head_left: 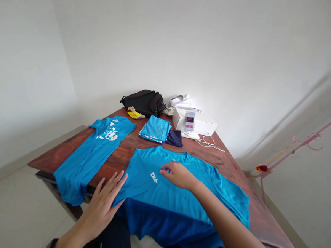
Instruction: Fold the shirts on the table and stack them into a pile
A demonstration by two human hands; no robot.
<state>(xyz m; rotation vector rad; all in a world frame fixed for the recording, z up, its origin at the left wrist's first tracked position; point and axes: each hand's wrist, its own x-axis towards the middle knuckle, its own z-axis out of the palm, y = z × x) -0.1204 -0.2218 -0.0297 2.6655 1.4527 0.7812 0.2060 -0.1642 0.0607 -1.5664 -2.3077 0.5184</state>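
Observation:
A blue T-shirt [185, 199] with a small white logo lies spread at the near edge of the wooden table [213, 150], its lower part hanging over the edge. My left hand [106, 197] rests on the shirt's left sleeve area, fingers stretched out. Over the chest, just right of the logo, my right hand [176, 173] is curled with thumb and fingertips close together; whether cloth is between them is hidden. A second blue shirt [96, 152] with white print lies at the left, partly hanging off the table.
Behind the near shirt is a stack of folded blue cloths [156, 128] beside a dark folded cloth [174, 137]. Farther back are a black bag [141, 102], a yellow item [134, 114], a white box [206, 128] and a white cable [210, 143]. A pink rack [288, 152] stands at the right.

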